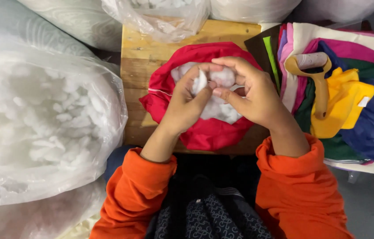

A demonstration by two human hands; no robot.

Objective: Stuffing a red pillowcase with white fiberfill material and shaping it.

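Both hands, left hand [186, 102] and right hand [252, 94], pinch white stuffing [201, 82] (above red cover [204, 132]).

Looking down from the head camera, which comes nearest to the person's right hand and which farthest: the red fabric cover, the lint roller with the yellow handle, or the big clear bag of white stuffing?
From the right hand:
1. Red fabric cover, directly beneath it, on the wooden board.
2. Lint roller, to its right, on the coloured fabric pile.
3. Big clear bag of stuffing, far left, beyond the left hand.

A single head-worn camera is looking almost straight down from close above the seated person. It is facing the wooden worktop [151, 53], with orange sleeves [134, 194] entering from the bottom edge. No second view is sharing the scene.
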